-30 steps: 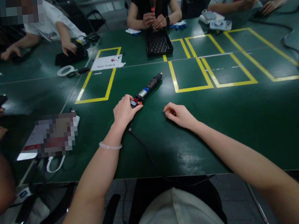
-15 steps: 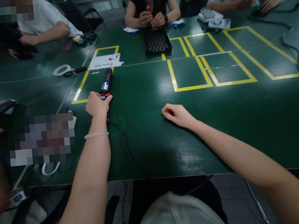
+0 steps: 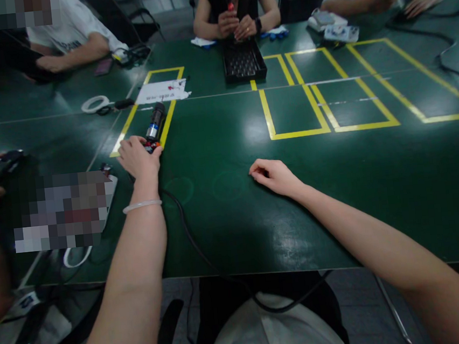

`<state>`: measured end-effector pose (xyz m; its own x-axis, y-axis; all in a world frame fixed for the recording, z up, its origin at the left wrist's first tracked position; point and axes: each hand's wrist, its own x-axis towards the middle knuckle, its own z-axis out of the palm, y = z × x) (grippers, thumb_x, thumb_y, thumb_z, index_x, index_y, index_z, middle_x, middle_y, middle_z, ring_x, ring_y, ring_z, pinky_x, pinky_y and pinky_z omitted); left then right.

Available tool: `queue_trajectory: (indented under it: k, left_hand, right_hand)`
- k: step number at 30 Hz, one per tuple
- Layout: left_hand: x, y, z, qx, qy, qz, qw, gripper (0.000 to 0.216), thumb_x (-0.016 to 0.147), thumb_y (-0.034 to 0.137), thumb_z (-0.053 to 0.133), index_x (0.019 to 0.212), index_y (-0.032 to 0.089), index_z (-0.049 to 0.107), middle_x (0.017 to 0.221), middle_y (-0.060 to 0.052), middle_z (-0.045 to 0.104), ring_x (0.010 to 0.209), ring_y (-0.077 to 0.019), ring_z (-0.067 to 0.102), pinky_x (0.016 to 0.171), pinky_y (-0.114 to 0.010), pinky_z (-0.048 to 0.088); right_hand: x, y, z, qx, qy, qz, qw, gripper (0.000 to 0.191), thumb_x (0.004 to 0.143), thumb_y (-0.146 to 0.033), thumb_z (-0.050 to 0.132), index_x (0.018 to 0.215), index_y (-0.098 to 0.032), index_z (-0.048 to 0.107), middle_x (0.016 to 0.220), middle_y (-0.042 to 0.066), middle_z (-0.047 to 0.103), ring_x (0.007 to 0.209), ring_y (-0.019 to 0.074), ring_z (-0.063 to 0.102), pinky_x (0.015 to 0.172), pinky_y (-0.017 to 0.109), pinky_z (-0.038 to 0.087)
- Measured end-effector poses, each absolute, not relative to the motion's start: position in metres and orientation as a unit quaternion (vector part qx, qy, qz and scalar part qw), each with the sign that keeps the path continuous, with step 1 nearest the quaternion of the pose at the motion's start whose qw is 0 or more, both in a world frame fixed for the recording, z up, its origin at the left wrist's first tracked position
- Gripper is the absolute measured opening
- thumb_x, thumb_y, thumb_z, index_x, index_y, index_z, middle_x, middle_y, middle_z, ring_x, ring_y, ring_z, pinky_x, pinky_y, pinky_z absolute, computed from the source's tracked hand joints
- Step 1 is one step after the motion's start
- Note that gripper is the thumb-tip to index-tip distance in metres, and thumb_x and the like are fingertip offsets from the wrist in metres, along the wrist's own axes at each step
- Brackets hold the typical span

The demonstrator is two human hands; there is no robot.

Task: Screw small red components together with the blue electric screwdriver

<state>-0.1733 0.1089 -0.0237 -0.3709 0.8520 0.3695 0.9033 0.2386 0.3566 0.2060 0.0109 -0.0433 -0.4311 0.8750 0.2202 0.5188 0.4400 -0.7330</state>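
Observation:
My left hand point(image 3: 139, 156) is closed around the rear part of a corded electric screwdriver point(image 3: 155, 122). The tool is black with a silver and blue band, and orange and red parts show near my thumb. Its thin tip points away from me, over the lower edge of a white paper label point(image 3: 160, 91). From the tool's rear a black cord point(image 3: 186, 227) runs across the table and over its front edge to my lap. My right hand point(image 3: 272, 176) rests on the green table, fingers loosely curled, with nothing visible in them.
Yellow tape outlines point(image 3: 299, 134) mark the green table point(image 3: 227, 231). A black tray point(image 3: 245, 70) stands before a person opposite. At left lie a white cable coil point(image 3: 95, 104) and a blurred-out flat item point(image 3: 108, 202). Several co-workers' hands and arms surround the table.
My left hand has moved slightly left with the electric screwdriver, which now lies within the left yellow outline. The cord has shifted and shows over my lap. My right hand stays put.

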Motion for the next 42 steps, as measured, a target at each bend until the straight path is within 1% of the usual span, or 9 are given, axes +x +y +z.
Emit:
queue_trajectory:
  k: [3,6,11,17,23,28,35,39,42]
  left_hand:
    - [-0.168,0.107,-0.021,-0.575,-0.779,-0.239,0.073,0.037,0.086,0.041,0.067,0.117,0.02,0.061,0.136,-0.016,0.051,0.131,-0.0396,0.044,0.106,-0.052,0.033]
    - [-0.164,0.104,-0.018,-0.592,-0.775,-0.21,0.066,0.027,0.091,0.037,0.064,0.112,0.02,0.061,0.136,-0.015,0.049,0.129,-0.0379,0.044,0.105,-0.05,0.035]
    - [-0.161,0.104,-0.015,-0.608,-0.768,-0.19,0.062,0.031,0.093,0.034,0.065,0.114,0.013,0.057,0.133,-0.014,0.047,0.125,-0.0356,0.042,0.105,-0.051,0.035]
    - [-0.161,0.108,-0.015,-0.609,-0.77,-0.18,0.064,0.03,0.093,0.032,0.066,0.114,0.013,0.056,0.133,-0.013,0.046,0.123,-0.0344,0.042,0.104,-0.051,0.037]
    - [-0.167,0.11,-0.017,-0.603,-0.774,-0.173,0.085,0.032,0.093,0.036,0.063,0.114,0.013,0.059,0.129,-0.014,0.052,0.117,-0.0321,0.048,0.101,-0.049,0.043]
    - [-0.168,0.111,-0.02,-0.598,-0.775,-0.186,0.085,0.033,0.091,0.039,0.061,0.113,0.015,0.06,0.129,-0.016,0.054,0.119,-0.035,0.05,0.101,-0.05,0.042]
    - [-0.163,0.107,-0.014,-0.59,-0.769,-0.242,0.037,0.028,0.095,0.038,0.049,0.111,0.02,0.064,0.133,-0.019,0.051,0.13,-0.0422,0.044,0.106,-0.058,0.034]
    - [-0.147,0.103,-0.011,-0.629,-0.73,-0.263,0.051,0.032,0.097,0.041,0.045,0.116,0.023,0.063,0.132,-0.014,0.056,0.128,-0.0352,0.049,0.109,-0.049,0.037]
    - [-0.115,0.097,-0.015,-0.699,-0.635,-0.317,-0.089,0.035,0.099,0.04,0.044,0.122,0.019,0.062,0.121,-0.011,0.065,0.114,-0.0268,0.06,0.104,-0.041,0.044]
  right_hand:
    - [0.206,0.011,-0.043,-0.442,-0.792,0.295,0.3,0.01,0.089,-0.02,0.056,0.089,-0.018,0.066,0.072,0.0,0.064,0.065,0.0138,0.055,0.064,0.025,0.037]
    - [0.206,0.011,-0.043,-0.439,-0.793,0.295,0.301,0.011,0.09,-0.02,0.056,0.089,-0.018,0.066,0.073,0.001,0.064,0.066,0.014,0.056,0.064,0.026,0.038]
    - [0.207,0.01,-0.042,-0.436,-0.793,0.298,0.303,0.01,0.09,-0.02,0.056,0.089,-0.019,0.066,0.074,0.001,0.065,0.067,0.0141,0.056,0.065,0.026,0.038]
    - [0.206,0.011,-0.041,-0.436,-0.794,0.301,0.297,0.011,0.091,-0.02,0.055,0.09,-0.018,0.066,0.076,0.001,0.065,0.068,0.0143,0.057,0.066,0.026,0.038]
    - [0.206,0.01,-0.038,-0.438,-0.796,0.298,0.292,0.012,0.091,-0.019,0.054,0.09,-0.018,0.066,0.078,0.002,0.064,0.07,0.0144,0.057,0.067,0.026,0.039]
    - [0.206,0.01,-0.038,-0.439,-0.794,0.303,0.291,0.011,0.091,-0.019,0.055,0.089,-0.019,0.066,0.077,0.002,0.065,0.07,0.0147,0.057,0.067,0.026,0.039]
    - [0.205,0.008,-0.037,-0.443,-0.791,0.306,0.292,0.01,0.091,-0.019,0.057,0.09,-0.019,0.066,0.081,0.003,0.068,0.073,0.0162,0.059,0.068,0.028,0.04]
    - [0.205,0.008,-0.038,-0.448,-0.784,0.312,0.296,0.01,0.091,-0.02,0.057,0.089,-0.02,0.067,0.077,0.002,0.066,0.071,0.0155,0.058,0.067,0.027,0.04]
    - [0.205,0.007,-0.038,-0.45,-0.773,0.33,0.303,0.01,0.091,-0.021,0.057,0.09,-0.019,0.067,0.077,0.002,0.067,0.069,0.0146,0.058,0.065,0.026,0.04]
